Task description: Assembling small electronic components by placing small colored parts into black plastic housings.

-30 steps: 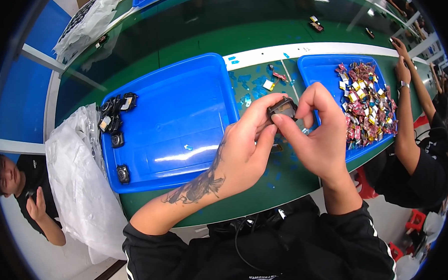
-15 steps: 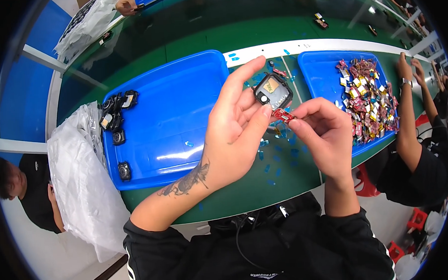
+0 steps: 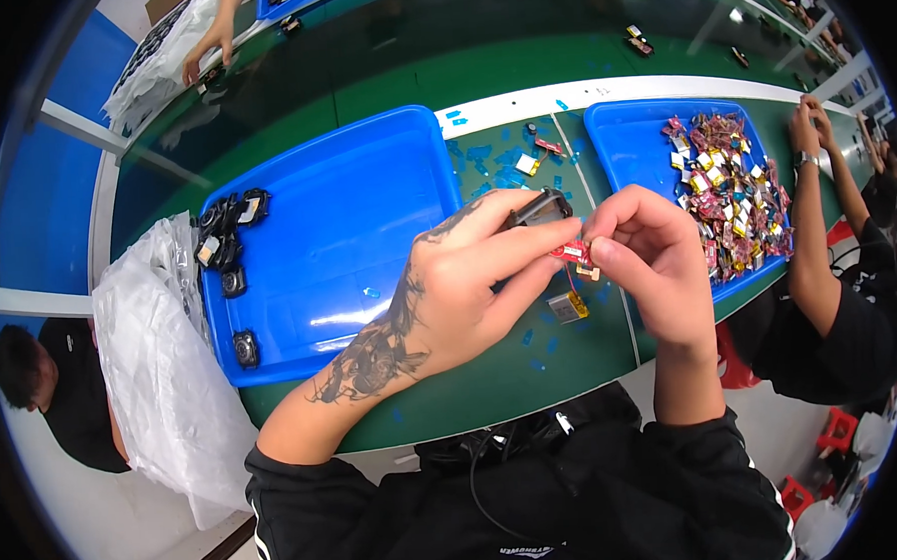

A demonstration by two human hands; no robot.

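Note:
My left hand (image 3: 459, 280), palm turned down, grips a black square watch-like housing (image 3: 544, 210), tilted so that its rim shows. Between the fingertips of my right hand (image 3: 658, 261) is a small red circuit board (image 3: 573, 253), which the left fingertips also touch. Below the board is a silvery battery (image 3: 568, 307) with yellow tape, apparently hanging from it by thin wires. On the green bench behind my hands lie another small battery (image 3: 528, 163), a red board piece (image 3: 550, 147) and scattered blue film scraps (image 3: 478, 153).
At left, a blue tray (image 3: 330, 195) holds several black housings (image 3: 233, 282). Another blue tray (image 3: 618, 152) at right is heaped with red boards and batteries (image 3: 725, 193). Plastic sheeting (image 3: 162, 363) hangs at far left. Beyond runs a green belt (image 3: 519, 57); co-workers' hands show there and at right.
My left hand has rolled from palm up to palm down, tilting the housing. The red board is out from the housing's edge, the battery now below it. A co-worker's hand reaches down at the far left.

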